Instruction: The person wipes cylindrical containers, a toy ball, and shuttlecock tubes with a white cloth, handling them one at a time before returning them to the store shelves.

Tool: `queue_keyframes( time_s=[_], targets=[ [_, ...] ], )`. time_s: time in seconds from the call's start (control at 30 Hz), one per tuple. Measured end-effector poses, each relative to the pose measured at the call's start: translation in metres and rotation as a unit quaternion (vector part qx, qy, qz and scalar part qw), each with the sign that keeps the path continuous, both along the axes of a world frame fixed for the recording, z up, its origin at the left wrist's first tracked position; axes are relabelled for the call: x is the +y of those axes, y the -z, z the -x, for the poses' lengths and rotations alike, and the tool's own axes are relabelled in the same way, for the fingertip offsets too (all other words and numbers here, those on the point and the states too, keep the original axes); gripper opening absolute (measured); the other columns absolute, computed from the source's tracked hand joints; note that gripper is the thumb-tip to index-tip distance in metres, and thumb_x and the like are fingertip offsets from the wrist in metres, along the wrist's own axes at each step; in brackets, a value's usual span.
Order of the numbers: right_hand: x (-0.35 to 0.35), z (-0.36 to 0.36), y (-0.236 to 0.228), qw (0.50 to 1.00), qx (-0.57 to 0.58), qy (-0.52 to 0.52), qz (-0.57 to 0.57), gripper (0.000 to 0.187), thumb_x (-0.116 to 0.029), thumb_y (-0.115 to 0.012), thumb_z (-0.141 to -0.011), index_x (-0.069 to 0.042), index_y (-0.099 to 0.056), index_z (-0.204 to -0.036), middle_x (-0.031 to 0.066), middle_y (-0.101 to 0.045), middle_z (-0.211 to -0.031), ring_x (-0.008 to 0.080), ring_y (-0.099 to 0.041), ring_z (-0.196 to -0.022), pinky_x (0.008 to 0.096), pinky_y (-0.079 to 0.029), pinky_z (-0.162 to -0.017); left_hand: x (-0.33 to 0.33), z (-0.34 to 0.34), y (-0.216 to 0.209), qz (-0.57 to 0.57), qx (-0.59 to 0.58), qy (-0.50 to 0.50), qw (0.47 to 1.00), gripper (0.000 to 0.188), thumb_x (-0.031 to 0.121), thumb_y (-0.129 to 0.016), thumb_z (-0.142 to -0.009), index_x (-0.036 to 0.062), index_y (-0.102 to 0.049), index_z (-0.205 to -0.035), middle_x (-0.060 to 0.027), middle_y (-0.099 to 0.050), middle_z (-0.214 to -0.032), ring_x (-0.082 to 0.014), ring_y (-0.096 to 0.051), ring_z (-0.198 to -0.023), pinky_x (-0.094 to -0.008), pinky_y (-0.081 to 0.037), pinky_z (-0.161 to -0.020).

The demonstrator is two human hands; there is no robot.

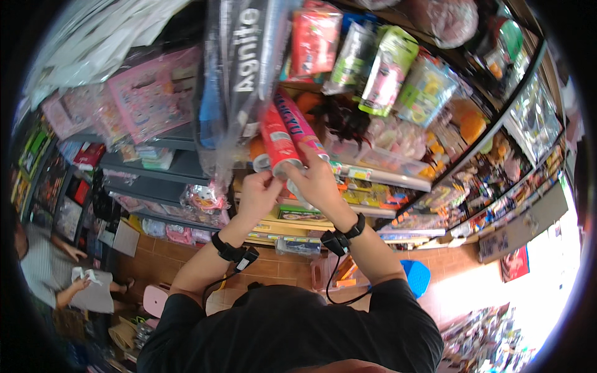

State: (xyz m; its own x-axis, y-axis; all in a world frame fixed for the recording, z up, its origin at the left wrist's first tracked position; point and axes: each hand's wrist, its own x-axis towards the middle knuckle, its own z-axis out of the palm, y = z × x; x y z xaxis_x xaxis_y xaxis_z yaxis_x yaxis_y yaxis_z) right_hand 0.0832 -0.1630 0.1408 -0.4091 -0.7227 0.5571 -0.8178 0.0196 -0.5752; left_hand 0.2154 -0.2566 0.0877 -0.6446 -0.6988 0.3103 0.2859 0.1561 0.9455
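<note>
A red cardboard tube point(278, 133) and a pink-purple tube point(305, 127) lie side by side, sticking out of a shelf with their round ends toward me. My right hand point(316, 185) is closed around the end of the red tube, its thumb at the rim and its fingers reaching over toward the pink one. Close to that same end, my left hand point(258, 198) has its thumb and fingers pinched together. What lies in that pinch, if anything, is too small to make out. Another pale round tube end point(261, 163) shows just left of the red tube.
Large plastic-wrapped packages point(239, 81) hang left of the tubes. Bagged goods point(388, 71) hang at the upper right above stocked shelves. Grey shelves point(149, 158) stand at left. A seated person point(62, 273) is at the lower left. A blue stool point(415, 278) stands on the floor.
</note>
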Motion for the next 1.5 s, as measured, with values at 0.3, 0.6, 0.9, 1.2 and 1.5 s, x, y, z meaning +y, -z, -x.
queue_keyframes(
  time_s=[0.3, 0.6, 0.9, 1.2, 1.5],
  targets=[
    [-0.002, -0.013, 0.011, 0.98, -0.178, -0.083, -0.035, 0.05, -0.023, -0.067, -0.09, 0.007, -0.055, -0.128, 0.0174, -0.071, -0.097, 0.0212, -0.07, -0.087, 0.0329, -0.054, -0.076, 0.001, -0.018, 0.01, 0.166, -0.085, 0.01, 0.982, 0.017, 0.01, -0.06, -0.096, -0.0053, -0.066, -0.102, -0.0084, -0.071, -0.081, -0.0143, -0.069, -0.066, -0.0258, -0.053, -0.061],
    [0.021, -0.012, 0.027, 0.851, -0.492, -0.089, 0.161, 0.034, -0.031, -0.067, -0.095, 0.003, -0.064, -0.1, 0.0091, -0.07, -0.083, 0.0118, -0.061, -0.061, 0.0271, -0.048, -0.054, -0.02, -0.024, 0.026, -0.132, 0.06, 0.087, 0.986, 0.039, 0.029, -0.049, -0.102, 0.0029, -0.051, -0.132, -0.011, -0.066, -0.112, -0.0185, -0.07, -0.085, -0.0269, -0.051, -0.066],
    [0.077, -0.004, 0.025, 0.773, -0.569, -0.19, 0.208, 0.061, -0.052, -0.041, -0.1, 0.001, -0.053, -0.127, 0.0187, -0.071, -0.094, 0.0126, -0.048, -0.049, 0.0287, -0.041, -0.053, -0.034, -0.027, 0.023, -0.234, 0.142, 0.114, 0.955, 0.047, 0.023, -0.045, -0.102, 0.0109, -0.036, -0.147, -0.0197, -0.058, -0.132, -0.0307, -0.068, -0.103, -0.0367, -0.055, -0.076],
    [0.139, 0.026, 0.053, 0.773, -0.553, -0.204, 0.235, 0.066, -0.059, -0.039, -0.097, 0.0, -0.062, -0.114, 0.0112, -0.068, -0.081, 0.0104, -0.043, -0.045, 0.0286, -0.039, -0.046, -0.033, -0.018, 0.026, -0.227, 0.134, 0.127, 0.956, 0.044, 0.022, -0.044, -0.101, 0.0099, -0.043, -0.144, -0.0178, -0.061, -0.131, -0.0295, -0.069, -0.102, -0.0338, -0.053, -0.078],
    [0.254, 0.102, 0.141, 0.755, -0.524, -0.307, 0.246, 0.054, -0.06, -0.045, -0.094, -0.01, -0.051, -0.073, 0.0026, -0.043, -0.046, 0.014, -0.047, -0.043, 0.032, -0.037, -0.043, -0.015, -0.006, 0.034, -0.247, 0.151, 0.229, 0.929, 0.043, 0.022, -0.045, -0.101, 0.0062, -0.047, -0.14, -0.0178, -0.061, -0.13, -0.0267, -0.068, -0.103, -0.0322, -0.053, -0.078]
  ],
)
